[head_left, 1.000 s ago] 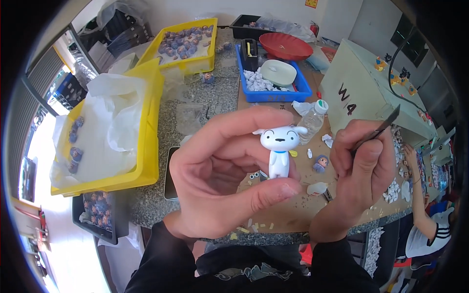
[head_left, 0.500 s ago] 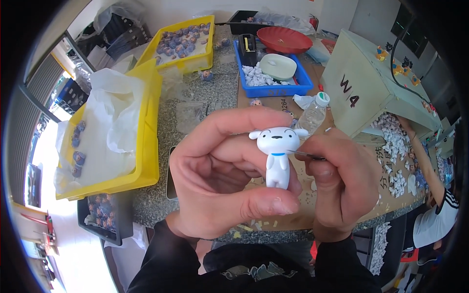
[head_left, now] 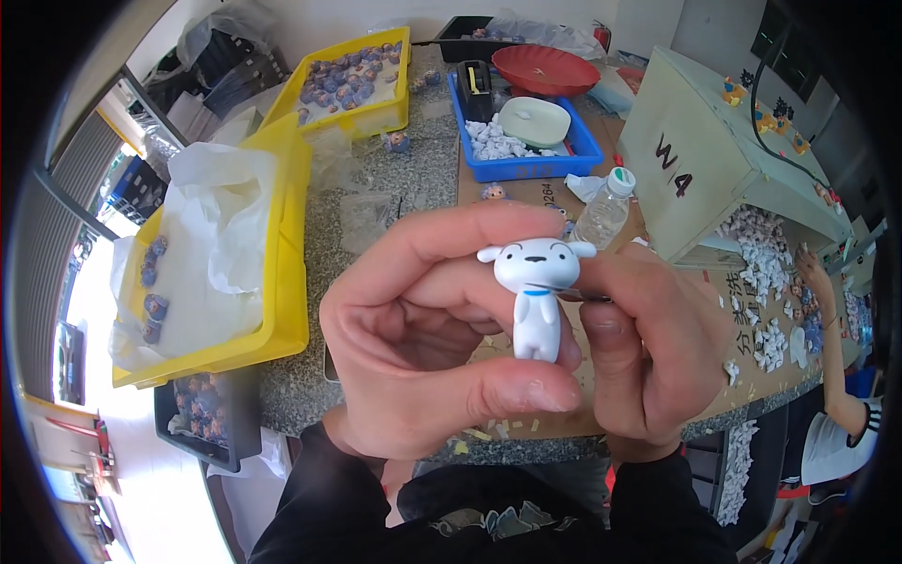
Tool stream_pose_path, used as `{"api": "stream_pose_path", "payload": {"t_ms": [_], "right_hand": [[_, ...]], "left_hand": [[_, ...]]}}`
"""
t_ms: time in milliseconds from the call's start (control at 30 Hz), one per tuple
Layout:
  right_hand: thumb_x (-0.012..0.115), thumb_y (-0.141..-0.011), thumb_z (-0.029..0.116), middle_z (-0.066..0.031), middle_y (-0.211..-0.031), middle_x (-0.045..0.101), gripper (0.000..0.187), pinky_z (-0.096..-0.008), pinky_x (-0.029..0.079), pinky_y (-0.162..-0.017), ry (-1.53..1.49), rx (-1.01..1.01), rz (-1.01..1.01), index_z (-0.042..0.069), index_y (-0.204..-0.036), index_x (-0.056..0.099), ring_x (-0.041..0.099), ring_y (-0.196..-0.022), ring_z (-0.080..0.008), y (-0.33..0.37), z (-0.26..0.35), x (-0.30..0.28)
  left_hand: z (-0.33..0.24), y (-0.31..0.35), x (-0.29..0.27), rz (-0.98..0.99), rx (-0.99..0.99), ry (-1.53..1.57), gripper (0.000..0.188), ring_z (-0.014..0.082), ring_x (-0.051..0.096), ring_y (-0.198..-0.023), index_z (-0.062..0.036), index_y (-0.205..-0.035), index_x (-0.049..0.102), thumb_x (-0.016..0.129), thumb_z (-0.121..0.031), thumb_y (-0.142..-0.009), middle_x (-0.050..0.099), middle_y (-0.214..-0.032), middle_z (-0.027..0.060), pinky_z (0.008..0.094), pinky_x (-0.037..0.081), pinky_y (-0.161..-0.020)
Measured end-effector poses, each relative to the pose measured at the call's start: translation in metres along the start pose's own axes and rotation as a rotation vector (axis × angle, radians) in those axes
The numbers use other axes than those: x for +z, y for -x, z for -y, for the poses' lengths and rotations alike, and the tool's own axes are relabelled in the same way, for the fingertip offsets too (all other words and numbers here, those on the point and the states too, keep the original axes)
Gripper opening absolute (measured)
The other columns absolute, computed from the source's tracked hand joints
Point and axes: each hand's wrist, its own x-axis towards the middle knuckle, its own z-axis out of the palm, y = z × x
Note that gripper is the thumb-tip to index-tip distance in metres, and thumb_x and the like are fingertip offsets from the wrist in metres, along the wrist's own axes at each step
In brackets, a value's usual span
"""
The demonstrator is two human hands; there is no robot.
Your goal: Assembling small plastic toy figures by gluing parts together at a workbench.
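Observation:
A small white dog figurine (head_left: 536, 329) with black brows, eyes, nose and a blue collar stands upright between the thumb and fingers of my left hand (head_left: 399, 329), facing me. My right hand (head_left: 658, 338), close beside it on the right, pinches a thin dark pointed tool (head_left: 569, 294). The tool's slim tip reaches across the figurine just under its muzzle, above the collar; whether it touches the surface I cannot tell. Most of the tool is hidden by my right fingers, and the figurine's back by my left hand.
A yellow tray (head_left: 289, 235) lined with white sheet is at left. Behind stand another yellow tray (head_left: 404, 89) of small figures, a blue tray (head_left: 526, 170) and a clear bottle (head_left: 601, 214). A pale box (head_left: 672, 141) spills white pieces at right, near another person's arm (head_left: 833, 367).
The tool's tip has shifted left, from the figurine's right edge to across the area under its muzzle. The other person's hand at the box has moved outward.

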Motion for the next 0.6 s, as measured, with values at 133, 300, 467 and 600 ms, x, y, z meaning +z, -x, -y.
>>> {"api": "stream_pose_path", "payload": {"t_ms": [133, 300, 467, 600], "right_hand": [[0.055, -0.088, 0.014, -0.0109, -0.068, 0.064, 0.02, -0.028, 0.044, -0.049, 0.026, 0.011, 0.006, -0.004, -0.09, 0.063, 0.06, -0.054, -0.0199, 0.0, 0.003, -0.001], [0.06, -0.083, 0.012, -0.0094, -0.064, 0.058, 0.015, -0.0288, 0.04, -0.044, -0.18, 0.031, -0.017, -0.003, -0.087, 0.062, 0.056, -0.049, -0.0213, 0.003, 0.0, 0.002], [0.056, -0.089, 0.026, -0.0099, -0.063, 0.061, 0.032, -0.026, 0.041, -0.048, -0.304, 0.151, 0.086, -0.005, -0.086, 0.063, 0.059, -0.052, -0.018, 0.002, -0.002, -0.008], [0.056, -0.089, 0.02, -0.0099, -0.065, 0.06, 0.024, -0.0271, 0.042, -0.048, -0.51, 0.254, 0.057, -0.003, -0.088, 0.063, 0.058, -0.052, -0.0202, 0.003, -0.001, -0.009]], "left_hand": [[-0.001, 0.0, -0.002, 0.015, 0.008, -0.097, 0.089, 0.0129, 0.057, -0.046, 0.0109, -0.117, 0.047, 0.087, -0.042, -0.058, 0.064, -0.065, 0.0102, 0.0201, 0.042, -0.039], [0.001, 0.0, -0.005, 0.042, 0.018, -0.129, 0.087, 0.012, 0.058, -0.048, 0.0117, -0.116, 0.048, 0.086, -0.043, -0.059, 0.064, -0.065, 0.0096, 0.0196, 0.043, -0.04], [0.006, 0.0, -0.005, 0.102, 0.026, -0.109, 0.086, 0.012, 0.058, -0.048, 0.0124, -0.116, 0.048, 0.085, -0.043, -0.061, 0.064, -0.066, 0.0107, 0.0192, 0.043, -0.04], [0.004, 0.001, -0.001, 0.102, -0.02, -0.012, 0.085, 0.0121, 0.058, -0.047, 0.0122, -0.117, 0.047, 0.084, -0.042, -0.063, 0.064, -0.065, 0.0116, 0.019, 0.043, -0.04]]}}
